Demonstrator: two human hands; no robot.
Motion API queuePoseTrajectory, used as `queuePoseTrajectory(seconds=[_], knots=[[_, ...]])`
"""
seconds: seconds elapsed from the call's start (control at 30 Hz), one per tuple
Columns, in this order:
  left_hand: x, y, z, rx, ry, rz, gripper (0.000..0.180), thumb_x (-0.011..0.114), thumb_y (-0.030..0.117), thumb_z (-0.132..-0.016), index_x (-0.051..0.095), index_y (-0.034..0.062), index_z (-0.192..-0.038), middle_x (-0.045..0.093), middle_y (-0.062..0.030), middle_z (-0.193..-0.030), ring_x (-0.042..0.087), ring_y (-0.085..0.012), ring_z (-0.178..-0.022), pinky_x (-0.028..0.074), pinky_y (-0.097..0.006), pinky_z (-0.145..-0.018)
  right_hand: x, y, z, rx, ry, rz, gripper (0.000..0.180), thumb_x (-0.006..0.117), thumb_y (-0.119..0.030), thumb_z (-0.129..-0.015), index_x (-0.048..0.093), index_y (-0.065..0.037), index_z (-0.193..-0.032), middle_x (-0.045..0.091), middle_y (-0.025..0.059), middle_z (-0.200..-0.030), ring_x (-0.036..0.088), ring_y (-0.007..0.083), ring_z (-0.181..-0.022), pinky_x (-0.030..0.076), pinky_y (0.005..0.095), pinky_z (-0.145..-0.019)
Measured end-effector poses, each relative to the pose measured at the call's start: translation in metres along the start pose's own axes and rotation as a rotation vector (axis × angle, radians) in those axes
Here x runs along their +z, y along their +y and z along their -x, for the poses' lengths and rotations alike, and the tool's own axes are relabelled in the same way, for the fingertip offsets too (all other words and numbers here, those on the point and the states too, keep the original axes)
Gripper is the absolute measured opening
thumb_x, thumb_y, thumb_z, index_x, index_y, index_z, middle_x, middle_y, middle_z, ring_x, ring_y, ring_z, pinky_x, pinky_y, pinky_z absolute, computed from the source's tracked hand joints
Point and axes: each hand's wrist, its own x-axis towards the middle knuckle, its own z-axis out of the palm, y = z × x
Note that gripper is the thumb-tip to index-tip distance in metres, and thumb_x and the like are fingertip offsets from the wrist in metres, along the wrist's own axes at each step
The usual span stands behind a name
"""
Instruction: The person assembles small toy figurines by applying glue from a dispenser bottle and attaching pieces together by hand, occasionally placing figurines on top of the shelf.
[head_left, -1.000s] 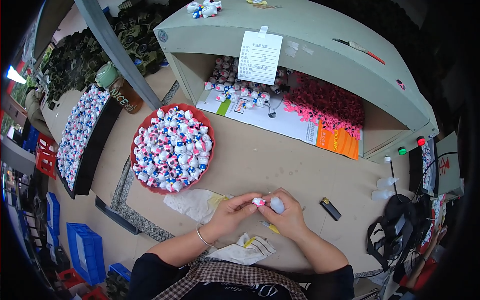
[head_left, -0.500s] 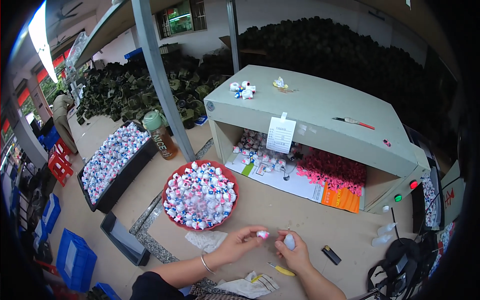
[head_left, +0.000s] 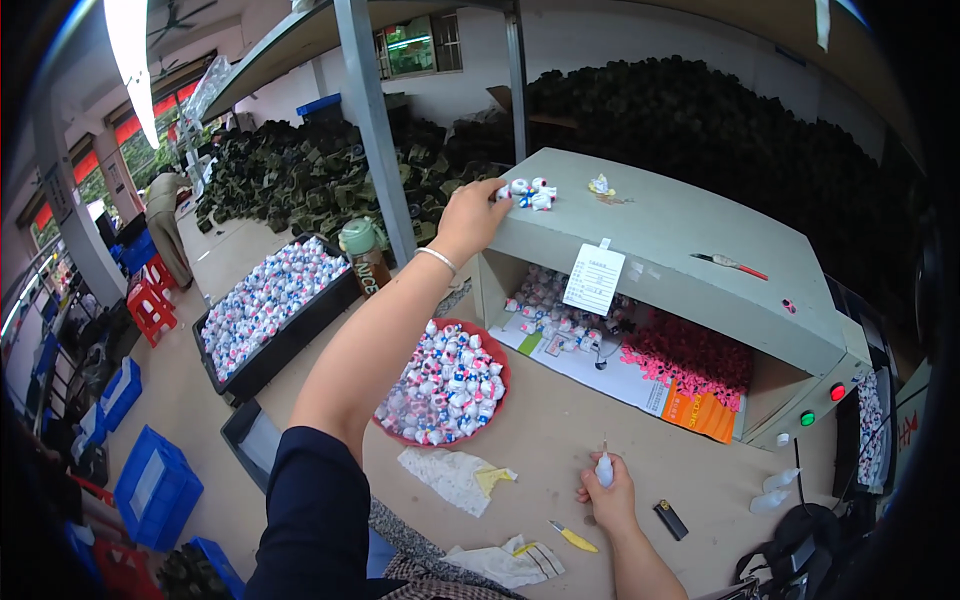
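Note:
My left hand (head_left: 476,216) is stretched out to the near left corner of the grey-green box's top (head_left: 640,215). Its fingertips are closed on a small white toy figure (head_left: 503,192), beside a cluster of similar white figures with blue and pink parts (head_left: 537,195). Lower right, my right hand (head_left: 612,498) is wrapped around a small squeeze bottle with a thin needle tip (head_left: 604,472), held upright over the table. Behind my left forearm, a red basin (head_left: 497,352) full of such figures is partly hidden.
Inside the box lie pink pieces (head_left: 690,350) and more figures. A black tray (head_left: 270,365) of figures stands left, next to a green-lidded bottle (head_left: 365,250). On the table are a yellow knife (head_left: 575,537), a black lighter (head_left: 671,520) and a stained cloth (head_left: 450,478).
My left hand has gone from beside the bottle up to the box top with the figure. The right hand still holds the bottle, its needle now pointing up. The view has shifted.

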Motion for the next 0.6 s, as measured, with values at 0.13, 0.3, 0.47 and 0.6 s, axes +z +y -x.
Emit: queuePoseTrajectory(seconds=[0.13, 0.3, 0.47, 0.6], knots=[[-0.009, 0.0, 0.004, -0.068, 0.008, 0.037, 0.043, 0.06, 0.023, -0.079, 0.051, 0.0011, -0.115, 0.057, -0.0171, -0.105, 0.054, -0.0276, -0.101, 0.042, -0.036, -0.085, -0.001, 0.004, -0.002, -0.069, 0.018, -0.041, 0.027, 0.055, -0.006, -0.081, 0.042, -0.002, -0.105, 0.053, 0.0056, -0.076, 0.055, 0.0114, -0.058, 0.048, 0.0242, -0.05], [-0.056, -0.02, 0.053, 0.07, 0.193, 0.077, 0.041, 0.058, 0.021, -0.08, 0.05, -0.0005, -0.114, 0.054, -0.0172, -0.106, 0.054, -0.0265, -0.096, 0.042, -0.033, -0.082, 0.0, 0.01, -0.002, -0.177, 0.045, -0.151, 0.025, 0.052, -0.006, -0.083, 0.04, -0.001, -0.105, 0.053, 0.0069, -0.086, 0.055, 0.0121, -0.069, 0.049, 0.0242, -0.054], [-0.093, -0.068, 0.174, -0.093, 0.143, 0.188, 0.037, 0.059, 0.015, -0.08, 0.051, 0.0003, -0.112, 0.056, -0.0128, -0.102, 0.055, -0.0186, -0.093, 0.043, -0.028, -0.079, 0.007, 0.009, -0.001, -0.289, 0.055, -0.005, 0.025, 0.049, -0.01, -0.086, 0.043, 0.0, -0.108, 0.051, 0.0071, -0.094, 0.053, 0.0137, -0.083, 0.045, 0.0251, -0.071], [-0.087, -0.116, 0.277, -0.501, 0.133, 0.44, 0.041, 0.057, 0.019, -0.083, 0.046, 0.0, -0.117, 0.057, -0.0099, -0.102, 0.056, -0.0161, -0.089, 0.045, -0.028, -0.077, 0.005, 0.018, -0.003, -0.441, 0.084, 0.186, 0.028, 0.048, -0.012, -0.086, 0.044, 0.002, -0.11, 0.051, 0.0082, -0.099, 0.05, 0.0151, -0.09, 0.041, 0.0267, -0.078]])
